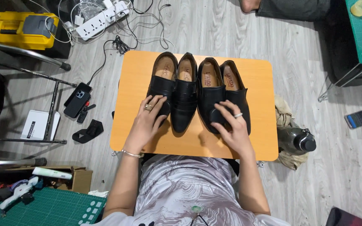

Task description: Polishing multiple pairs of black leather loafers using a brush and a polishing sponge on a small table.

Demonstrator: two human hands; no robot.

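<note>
- Black leather shoes, four of them, stand side by side in one row on the small orange table (256, 138), toes toward the person. From the person's left: the first shoe (161, 94), the second shoe (185, 100), the third shoe (211, 98), the fourth shoe (236, 96). Neighbours touch or nearly touch each other.
- The shoes look quite stiff at the sole and heel and softer on the upper part. I judge them moderately light, and the polished leather is probably a little slippery. A good place to take hold seems to be the open collar near the heel, or across the vamp from above.
- The left hand (147, 119) lies flat on the toe of the first shoe, fingers spread and pressing lightly; it does not close around the shoe.
- The right hand (233, 125) covers the toe of the third shoe, with fingers curved over it and reaching to the fourth shoe; it looks like a loose hold from above, not a firm pinch.
- Containers: the yellow toolbox (19, 27) on the floor is closed, so its content is hidden. The cardboard box (80, 178) near the green cutting mat (51, 209) is partly visible, and I cannot tell what is inside.
- A dark bottle (296, 140) with its cap on lies on a cloth beside the table.
- Smaller things on the floor: a white power strip (101, 19) with cables and a phone (77, 99).
</note>
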